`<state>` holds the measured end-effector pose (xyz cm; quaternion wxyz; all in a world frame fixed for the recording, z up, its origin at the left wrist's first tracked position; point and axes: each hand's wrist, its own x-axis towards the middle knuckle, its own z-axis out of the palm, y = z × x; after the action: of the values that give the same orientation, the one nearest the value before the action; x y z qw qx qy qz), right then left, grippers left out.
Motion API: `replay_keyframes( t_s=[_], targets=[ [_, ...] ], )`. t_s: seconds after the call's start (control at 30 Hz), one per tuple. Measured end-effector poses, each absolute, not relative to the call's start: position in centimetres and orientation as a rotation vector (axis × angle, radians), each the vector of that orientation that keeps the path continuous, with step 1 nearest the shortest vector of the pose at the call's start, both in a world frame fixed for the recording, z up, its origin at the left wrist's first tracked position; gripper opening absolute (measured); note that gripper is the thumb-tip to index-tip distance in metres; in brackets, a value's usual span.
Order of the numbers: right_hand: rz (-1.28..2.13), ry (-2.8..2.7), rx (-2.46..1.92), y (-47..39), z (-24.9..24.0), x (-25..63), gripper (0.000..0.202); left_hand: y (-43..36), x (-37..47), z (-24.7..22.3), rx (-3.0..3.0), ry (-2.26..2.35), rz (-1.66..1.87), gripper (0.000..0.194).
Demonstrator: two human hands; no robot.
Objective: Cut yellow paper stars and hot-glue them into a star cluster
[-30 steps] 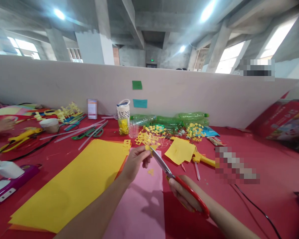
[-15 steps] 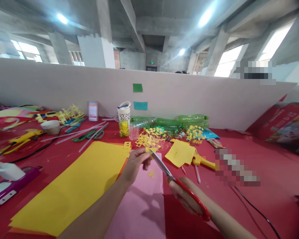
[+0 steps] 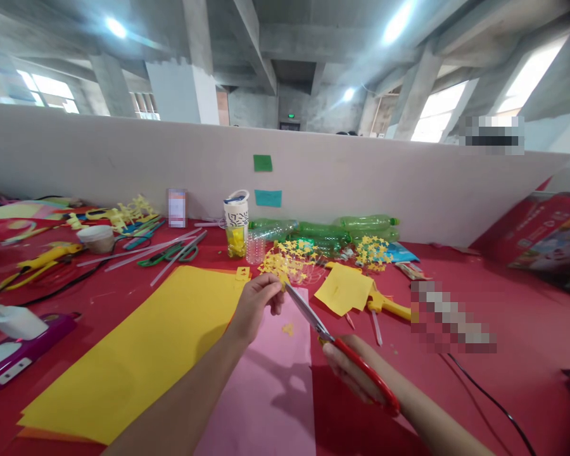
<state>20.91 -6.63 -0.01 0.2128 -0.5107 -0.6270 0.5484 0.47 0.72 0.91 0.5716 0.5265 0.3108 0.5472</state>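
"What's different about the small, flat yellow paper piece (image 3: 284,282)?"

"Less of it shows past the left hand's (image 3: 258,303) fingertips, and that hand has shifted slightly towards eleven o'clock."

"And at nine o'clock?"

"A co-worker's bare hand, reaching in a second ago, has withdrawn from there."

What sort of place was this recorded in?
Probably a craft workspace in a bare or unfinished building: red-handled scissors and large sheets of yellow paper at a worktop with a white partition, under exposed concrete beams.
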Motion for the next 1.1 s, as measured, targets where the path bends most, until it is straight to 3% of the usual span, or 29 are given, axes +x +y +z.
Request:
replay_keyframes(
  t_s=[1.1],
  targets=[
    [1.532,-1.744,-1.375,-6.76,0.05,20.86,0.047,0.77,0.52,0.89,1.213,0.721,1.254,0.016]
  ],
)
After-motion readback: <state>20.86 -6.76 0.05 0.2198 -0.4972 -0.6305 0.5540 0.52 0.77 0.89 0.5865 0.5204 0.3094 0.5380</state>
